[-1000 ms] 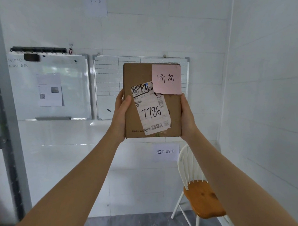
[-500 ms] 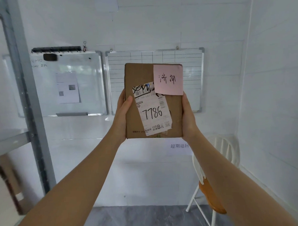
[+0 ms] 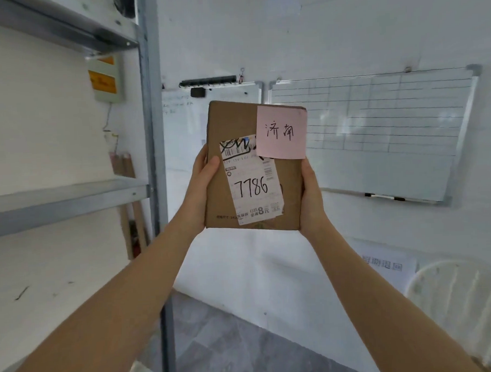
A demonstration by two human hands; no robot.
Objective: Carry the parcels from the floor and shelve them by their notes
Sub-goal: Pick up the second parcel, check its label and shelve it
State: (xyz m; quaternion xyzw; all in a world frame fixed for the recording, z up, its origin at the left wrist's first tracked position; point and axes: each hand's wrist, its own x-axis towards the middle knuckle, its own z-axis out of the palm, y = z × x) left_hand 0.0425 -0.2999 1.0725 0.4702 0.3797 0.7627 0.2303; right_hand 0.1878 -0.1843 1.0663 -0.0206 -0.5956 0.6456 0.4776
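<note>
I hold a flat brown cardboard parcel (image 3: 216,131) upright at arm's length in front of me. A pink sticky note (image 3: 282,132) with handwritten characters sits on its top right corner. Below it is a white shipping label (image 3: 252,185) marked 7786. My left hand (image 3: 203,182) grips the parcel's left edge with the thumb on the front. Against the right edge, my right hand (image 3: 310,194) presses, fingers hidden behind the parcel.
A grey metal shelving unit (image 3: 70,199) with an upright post (image 3: 153,133) fills the left side. Two whiteboards (image 3: 390,123) hang on the white wall behind. A white chair (image 3: 463,297) stands at the lower right. Grey floor lies below.
The view has swung left: the shelving unit now fills the left side, and the whiteboards and chair have slid right. The parcel stays held in both hands the same way.
</note>
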